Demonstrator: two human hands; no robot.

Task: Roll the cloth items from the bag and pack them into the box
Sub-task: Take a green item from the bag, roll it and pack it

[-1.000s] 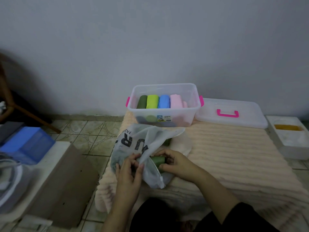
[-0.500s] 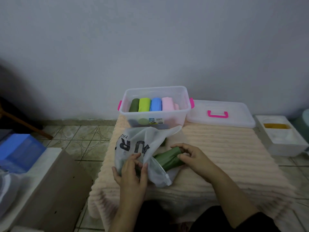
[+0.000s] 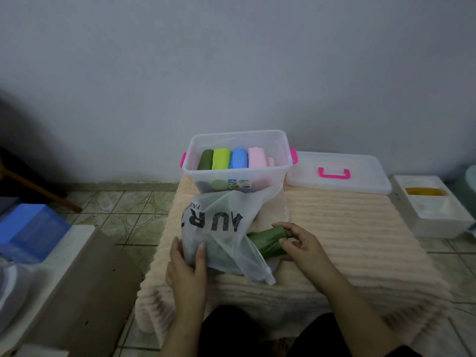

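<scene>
The left hand (image 3: 186, 266) lies on the near left side of the translucent white drawstring bag (image 3: 224, 233), its fingers (image 3: 200, 253) fairly straight and pressed against the plastic, thumb on the far side of the bulge. The right hand (image 3: 300, 247) grips the end of a dark green rolled cloth (image 3: 266, 240), its fingers curled round the roll with the thumb underneath; the roll sticks out of the bag's mouth toward 3 o'clock, its other end inside. More dark cloth shows dimly through the bag wall. The bag rests on a peach ribbed fleece cover (image 3: 347, 228) spread over a low counter.

At 12 o'clock from the bag, touching its far edge, stands a clear plastic storage box (image 3: 238, 179) with pink side latches. Inside lie four rolls side by side: olive green (image 3: 205, 159), lime green (image 3: 221, 158), blue (image 3: 239, 157) and pink (image 3: 257, 157), with more rolls dimly seen below them. The box lid (image 3: 337, 173) with its pink handle lies flat just beside the box at 3 o'clock
</scene>
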